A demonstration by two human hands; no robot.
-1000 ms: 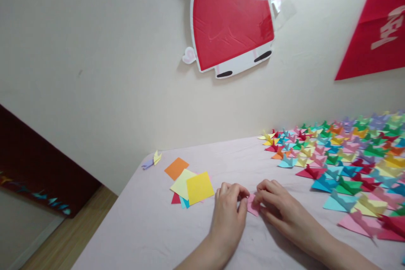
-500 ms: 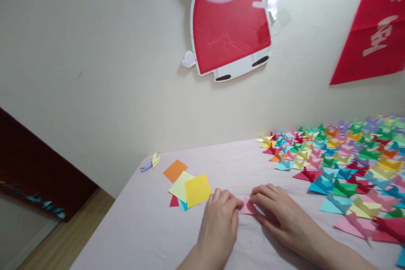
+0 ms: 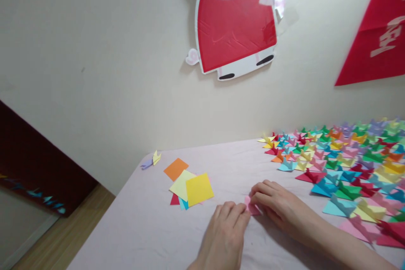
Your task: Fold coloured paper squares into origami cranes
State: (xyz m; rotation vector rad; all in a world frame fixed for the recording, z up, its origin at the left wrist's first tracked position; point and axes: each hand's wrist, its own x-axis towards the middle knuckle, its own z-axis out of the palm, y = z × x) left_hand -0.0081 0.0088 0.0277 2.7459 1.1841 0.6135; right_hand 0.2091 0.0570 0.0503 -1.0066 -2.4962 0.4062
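Note:
A small piece of pink origami paper (image 3: pixel 252 208) lies between my hands on the pale cloth-covered table (image 3: pixel 133 223), part of it curled up. My left hand (image 3: pixel 226 228) has its fingers bent together, the tips at the paper's left edge. From the right, my right hand (image 3: pixel 275 202) reaches over the paper with curled fingers that pinch its other side; its thumb is partly hidden. Left of my hands, square sheets lie loosely overlapped, among them a yellow sheet (image 3: pixel 199 190), a pale yellow sheet (image 3: pixel 181 184) and an orange sheet (image 3: pixel 176 169).
Rows of folded paper cranes (image 3: pixel 348 168) in many colours cover the table's right side. Two folded pieces, one pale yellow (image 3: pixel 156 158) and one purple (image 3: pixel 147 163), rest at the far left corner. A wall (image 3: pixel 126 71) with a cartoon cutout (image 3: pixel 236 29) stands behind.
My left hand has shifted slightly right and nearer to me along the pink paper, which now shows a raised, curled part. The view has turned a little.

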